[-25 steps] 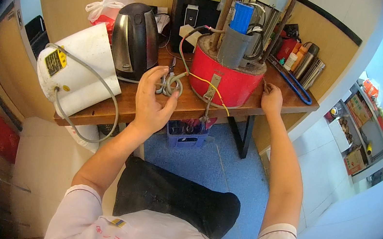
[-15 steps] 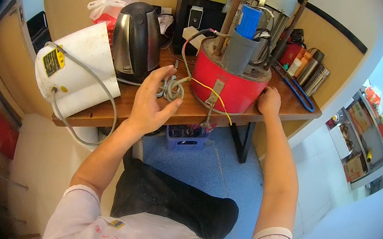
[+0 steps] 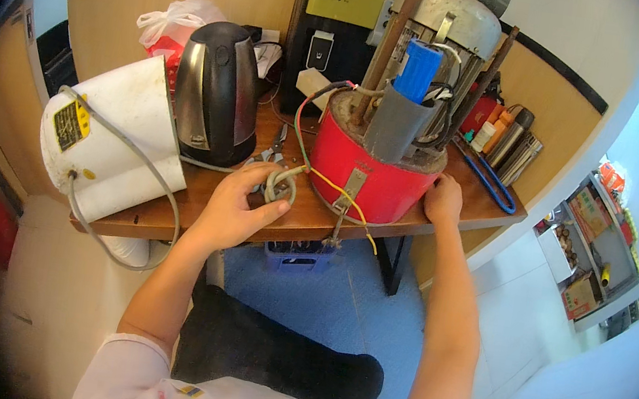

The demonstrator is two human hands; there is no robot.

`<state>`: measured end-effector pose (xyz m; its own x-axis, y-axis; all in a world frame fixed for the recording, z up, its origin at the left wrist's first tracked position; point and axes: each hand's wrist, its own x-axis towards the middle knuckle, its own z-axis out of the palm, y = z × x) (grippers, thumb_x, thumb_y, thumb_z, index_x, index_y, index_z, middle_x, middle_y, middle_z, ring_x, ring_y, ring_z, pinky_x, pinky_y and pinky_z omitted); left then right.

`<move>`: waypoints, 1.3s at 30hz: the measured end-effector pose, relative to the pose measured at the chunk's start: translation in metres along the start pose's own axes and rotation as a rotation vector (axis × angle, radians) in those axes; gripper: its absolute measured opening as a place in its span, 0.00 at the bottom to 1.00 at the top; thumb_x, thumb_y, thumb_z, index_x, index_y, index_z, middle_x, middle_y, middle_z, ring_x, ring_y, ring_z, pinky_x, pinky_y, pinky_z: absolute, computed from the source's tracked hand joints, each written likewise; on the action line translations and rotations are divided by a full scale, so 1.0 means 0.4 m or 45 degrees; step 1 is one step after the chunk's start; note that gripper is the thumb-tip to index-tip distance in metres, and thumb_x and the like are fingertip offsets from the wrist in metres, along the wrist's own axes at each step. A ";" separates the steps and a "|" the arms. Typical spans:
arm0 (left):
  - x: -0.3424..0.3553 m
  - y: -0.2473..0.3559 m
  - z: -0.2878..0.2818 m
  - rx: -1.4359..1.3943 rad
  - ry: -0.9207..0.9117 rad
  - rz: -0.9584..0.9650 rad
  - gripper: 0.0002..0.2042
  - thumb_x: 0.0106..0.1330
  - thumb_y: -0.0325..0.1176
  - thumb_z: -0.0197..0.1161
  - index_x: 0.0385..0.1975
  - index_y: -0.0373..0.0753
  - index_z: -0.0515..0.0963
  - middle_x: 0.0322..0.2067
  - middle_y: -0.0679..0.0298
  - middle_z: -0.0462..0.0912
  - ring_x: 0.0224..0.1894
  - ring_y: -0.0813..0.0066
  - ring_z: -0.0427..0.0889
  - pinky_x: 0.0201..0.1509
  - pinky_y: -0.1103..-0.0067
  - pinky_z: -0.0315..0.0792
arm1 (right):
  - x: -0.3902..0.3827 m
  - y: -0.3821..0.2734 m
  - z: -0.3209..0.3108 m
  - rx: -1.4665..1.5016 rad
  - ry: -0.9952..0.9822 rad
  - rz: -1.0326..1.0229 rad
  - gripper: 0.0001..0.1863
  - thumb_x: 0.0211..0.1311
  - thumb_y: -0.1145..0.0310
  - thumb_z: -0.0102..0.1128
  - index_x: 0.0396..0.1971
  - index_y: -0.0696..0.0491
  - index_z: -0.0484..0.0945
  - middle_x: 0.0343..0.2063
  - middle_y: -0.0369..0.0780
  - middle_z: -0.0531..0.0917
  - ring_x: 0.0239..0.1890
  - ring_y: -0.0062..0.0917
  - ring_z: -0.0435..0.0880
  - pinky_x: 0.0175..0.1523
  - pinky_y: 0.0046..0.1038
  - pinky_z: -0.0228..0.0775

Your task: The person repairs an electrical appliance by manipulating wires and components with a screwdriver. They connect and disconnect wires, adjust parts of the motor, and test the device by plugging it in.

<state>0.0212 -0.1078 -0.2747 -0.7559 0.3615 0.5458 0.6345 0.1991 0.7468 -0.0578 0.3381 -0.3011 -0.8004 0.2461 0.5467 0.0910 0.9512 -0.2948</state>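
Left hand (image 3: 235, 206) curled around grey cable coil (image 3: 280, 186), ring flat on wooden table (image 3: 170, 215).

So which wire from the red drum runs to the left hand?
The coiled grey cable, held in the left hand; the yellow wire hangs free off the wooden table edge.

The motor (image 3: 378, 163) has a bright red round housing with a grey tube (image 3: 391, 132) and a blue cylinder (image 3: 418, 70) on top, and yellow, green and red wires (image 3: 309, 129) come out of it. The electric kettle (image 3: 216, 95) is black with a silver band, the water heater (image 3: 112, 134) is white with a yellow label, and its hose (image 3: 132, 165) is grey. The wooden table (image 3: 187, 213) is brown, the dispenser (image 3: 333, 30) behind is black with a yellow-green panel, and the plastic bag (image 3: 169, 23) is white over something red.
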 end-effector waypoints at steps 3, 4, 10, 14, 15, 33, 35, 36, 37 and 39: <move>0.000 0.006 0.002 -0.109 -0.004 -0.056 0.20 0.66 0.38 0.72 0.53 0.33 0.80 0.48 0.59 0.81 0.50 0.70 0.80 0.58 0.73 0.74 | -0.002 0.002 0.005 0.021 -0.004 0.031 0.14 0.67 0.67 0.60 0.47 0.51 0.89 0.51 0.50 0.85 0.57 0.47 0.80 0.64 0.43 0.72; -0.001 0.009 0.006 -0.132 0.008 -0.065 0.18 0.66 0.37 0.72 0.51 0.33 0.81 0.47 0.60 0.82 0.49 0.70 0.80 0.58 0.73 0.74 | -0.002 0.009 0.006 0.001 0.014 0.014 0.14 0.66 0.66 0.60 0.47 0.51 0.89 0.50 0.49 0.86 0.56 0.47 0.80 0.64 0.43 0.72; -0.002 0.024 0.000 -0.170 0.013 -0.054 0.14 0.67 0.34 0.71 0.47 0.33 0.81 0.43 0.62 0.82 0.47 0.73 0.80 0.54 0.76 0.75 | -0.013 -0.005 -0.004 0.039 0.052 -0.023 0.14 0.65 0.66 0.60 0.47 0.52 0.89 0.49 0.49 0.85 0.55 0.48 0.81 0.63 0.43 0.72; 0.000 0.020 0.001 -0.106 0.005 -0.011 0.13 0.68 0.33 0.71 0.47 0.33 0.81 0.44 0.63 0.82 0.48 0.74 0.80 0.52 0.77 0.77 | -0.010 -0.003 -0.003 0.044 0.018 0.004 0.14 0.65 0.66 0.60 0.46 0.52 0.89 0.49 0.49 0.86 0.55 0.47 0.81 0.63 0.43 0.72; -0.001 0.020 0.000 -0.076 0.004 0.005 0.13 0.68 0.32 0.71 0.47 0.33 0.81 0.45 0.63 0.82 0.48 0.74 0.80 0.52 0.77 0.77 | -0.013 -0.005 -0.005 0.036 0.043 -0.005 0.14 0.65 0.66 0.60 0.46 0.52 0.89 0.49 0.48 0.86 0.55 0.47 0.81 0.63 0.43 0.72; -0.005 0.009 0.007 -0.202 0.019 -0.049 0.13 0.69 0.31 0.71 0.48 0.33 0.82 0.47 0.63 0.81 0.48 0.75 0.80 0.52 0.76 0.78 | -0.023 -0.019 -0.017 0.062 0.093 0.004 0.14 0.66 0.64 0.60 0.44 0.54 0.89 0.49 0.51 0.86 0.54 0.50 0.81 0.62 0.45 0.73; -0.004 0.009 0.008 -0.238 0.008 -0.091 0.13 0.69 0.31 0.71 0.48 0.33 0.82 0.47 0.63 0.81 0.48 0.75 0.80 0.51 0.76 0.78 | -0.019 -0.008 -0.012 0.018 0.086 -0.004 0.12 0.67 0.66 0.61 0.44 0.52 0.90 0.48 0.48 0.86 0.54 0.47 0.81 0.63 0.44 0.73; -0.004 0.007 0.008 -0.254 0.004 -0.118 0.13 0.69 0.31 0.71 0.48 0.33 0.82 0.47 0.63 0.81 0.48 0.75 0.80 0.51 0.76 0.78 | -0.022 -0.014 -0.013 0.015 0.083 -0.004 0.12 0.67 0.66 0.61 0.44 0.52 0.90 0.48 0.48 0.86 0.53 0.47 0.81 0.62 0.44 0.73; -0.005 0.007 0.006 -0.236 0.001 -0.105 0.13 0.69 0.32 0.71 0.48 0.33 0.82 0.47 0.63 0.81 0.48 0.75 0.80 0.51 0.77 0.78 | -0.025 -0.021 -0.019 0.013 0.079 -0.004 0.13 0.66 0.66 0.61 0.44 0.52 0.90 0.48 0.49 0.86 0.53 0.47 0.81 0.62 0.44 0.73; -0.007 0.009 0.004 -0.202 -0.008 -0.081 0.13 0.69 0.32 0.71 0.48 0.33 0.82 0.47 0.63 0.81 0.49 0.75 0.79 0.51 0.77 0.78 | -0.027 -0.024 -0.016 -0.003 0.084 -0.010 0.13 0.66 0.67 0.61 0.45 0.52 0.90 0.48 0.49 0.86 0.53 0.47 0.82 0.62 0.44 0.73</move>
<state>0.0259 -0.1064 -0.2740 -0.7922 0.3584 0.4939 0.5519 0.0756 0.8305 -0.0463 0.3275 -0.2990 -0.7603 0.2502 0.5994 0.0862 0.9535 -0.2887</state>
